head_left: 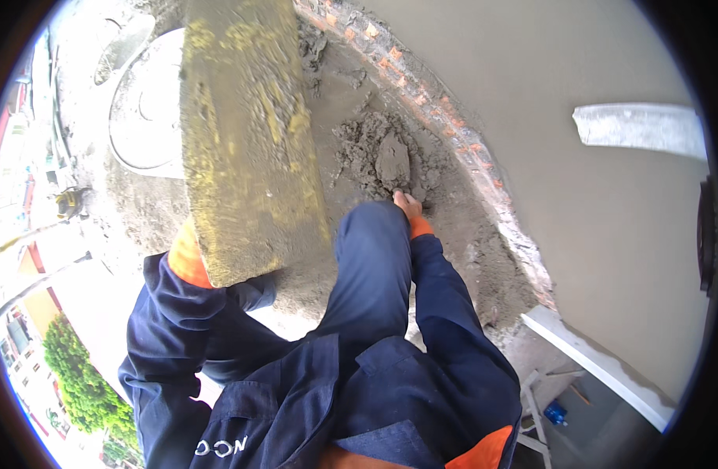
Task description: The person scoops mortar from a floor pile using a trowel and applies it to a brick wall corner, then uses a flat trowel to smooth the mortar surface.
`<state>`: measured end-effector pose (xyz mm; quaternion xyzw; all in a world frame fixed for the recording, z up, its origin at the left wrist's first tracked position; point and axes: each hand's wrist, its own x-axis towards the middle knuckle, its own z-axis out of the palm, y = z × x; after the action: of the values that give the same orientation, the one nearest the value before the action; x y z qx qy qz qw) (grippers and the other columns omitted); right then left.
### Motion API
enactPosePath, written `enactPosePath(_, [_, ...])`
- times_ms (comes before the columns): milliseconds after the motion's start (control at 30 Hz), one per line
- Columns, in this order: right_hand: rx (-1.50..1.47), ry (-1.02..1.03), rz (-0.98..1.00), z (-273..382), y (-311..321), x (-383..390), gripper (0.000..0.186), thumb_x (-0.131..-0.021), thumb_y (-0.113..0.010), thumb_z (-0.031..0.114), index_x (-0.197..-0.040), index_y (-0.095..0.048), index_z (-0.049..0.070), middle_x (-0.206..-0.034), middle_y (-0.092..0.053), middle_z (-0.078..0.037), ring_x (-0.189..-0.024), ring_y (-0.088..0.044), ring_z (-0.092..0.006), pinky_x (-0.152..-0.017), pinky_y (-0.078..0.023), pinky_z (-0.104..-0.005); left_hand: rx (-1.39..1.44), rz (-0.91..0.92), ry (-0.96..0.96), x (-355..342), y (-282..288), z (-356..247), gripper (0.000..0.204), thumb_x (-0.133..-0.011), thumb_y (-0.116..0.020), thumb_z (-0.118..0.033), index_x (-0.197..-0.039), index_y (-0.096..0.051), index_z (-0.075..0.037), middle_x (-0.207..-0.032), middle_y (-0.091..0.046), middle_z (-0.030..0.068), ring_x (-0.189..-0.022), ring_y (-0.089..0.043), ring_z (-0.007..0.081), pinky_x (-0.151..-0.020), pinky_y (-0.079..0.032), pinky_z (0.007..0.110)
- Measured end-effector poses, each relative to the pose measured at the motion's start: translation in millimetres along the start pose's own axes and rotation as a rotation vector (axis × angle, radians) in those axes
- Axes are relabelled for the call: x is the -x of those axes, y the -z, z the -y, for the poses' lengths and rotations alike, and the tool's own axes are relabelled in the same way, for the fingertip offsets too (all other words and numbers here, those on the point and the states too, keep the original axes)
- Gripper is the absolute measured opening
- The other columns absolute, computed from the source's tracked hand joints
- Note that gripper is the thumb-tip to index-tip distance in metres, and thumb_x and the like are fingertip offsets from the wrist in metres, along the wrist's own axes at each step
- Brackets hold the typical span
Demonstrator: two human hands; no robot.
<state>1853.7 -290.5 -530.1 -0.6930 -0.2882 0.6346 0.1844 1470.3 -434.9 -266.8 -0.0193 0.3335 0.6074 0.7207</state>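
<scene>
A long yellow plastering float (253,148), its face smeared with wet mortar, rises tilted in front of my left arm. My left hand is behind the float, which hides its fingers; only the orange cuff shows at the float's lower left edge, and the float appears held from behind. Beyond my knee, my right hand (407,202) is closed at the near end of a mortar-coated trowel (393,160). The trowel's blade lies on a heap of grey mortar (367,144). My fingers partly hide the handle.
A curved strip of exposed brick (453,117) borders the smooth grey wall (594,211) on the right. A pale ledge (594,363) juts out at lower right. A round white lid or bucket (149,105) sits behind the float. Bright open outdoors with trees (81,383) shows at left.
</scene>
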Motion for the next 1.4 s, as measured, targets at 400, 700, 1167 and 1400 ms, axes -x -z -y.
enactPosePath(400, [-0.087, -0.029, 0.124, 86, -9, 67, 0.030, -0.090, -0.055, 0.038, -0.097, -0.051, 0.009, -0.067, -0.051, -0.007, -0.043, -0.045, -0.0134, -0.037, -0.036, -0.0276, 0.477, 0.043, 0.366, -82, -2, 47, 0.052, -0.092, -0.043, -0.048, -0.126, -0.051, -0.010, -0.119, -0.058, 0.0122, -0.105, -0.057, 0.0282, -0.090, -0.047, 0.043])
enactPosePath(700, [0.021, 0.130, 0.163, 233, 20, 334, 0.027, -0.093, -0.051, 0.036, -0.089, -0.049, 0.009, -0.065, -0.050, -0.003, -0.044, -0.045, -0.0101, -0.039, -0.037, -0.0235, 0.327, -0.269, 0.070, -46, -40, 61, 0.028, -0.091, -0.051, -0.030, -0.110, -0.059, -0.011, -0.096, -0.064, 0.0085, -0.082, -0.063, 0.0242, -0.071, -0.053, 0.040])
enactPosePath(1167, [0.881, 0.808, -0.112, 380, 41, 664, 0.055, -0.082, -0.062, 0.027, -0.125, -0.048, -0.003, -0.108, -0.059, -0.028, -0.099, -0.059, -0.0415, -0.084, -0.047, -0.0449, 0.336, 0.133, 0.089, 101, -353, 85, 0.027, -0.090, -0.053, -0.012, -0.116, -0.056, -0.007, -0.102, -0.065, 0.0076, -0.088, -0.063, 0.0205, -0.080, -0.052, 0.036])
enactPosePath(1400, [0.674, 1.140, -0.193, 414, 99, 718, 0.055, -0.076, -0.069, 0.028, -0.113, -0.052, -0.008, -0.092, -0.062, -0.028, -0.086, -0.058, -0.0464, -0.074, -0.047, -0.0470, -0.771, 0.198, 0.084, 217, -333, -23, 0.027, -0.090, -0.053, -0.013, -0.116, -0.056, -0.007, -0.104, -0.064, 0.0085, -0.092, -0.061, 0.0219, -0.082, -0.050, 0.036])
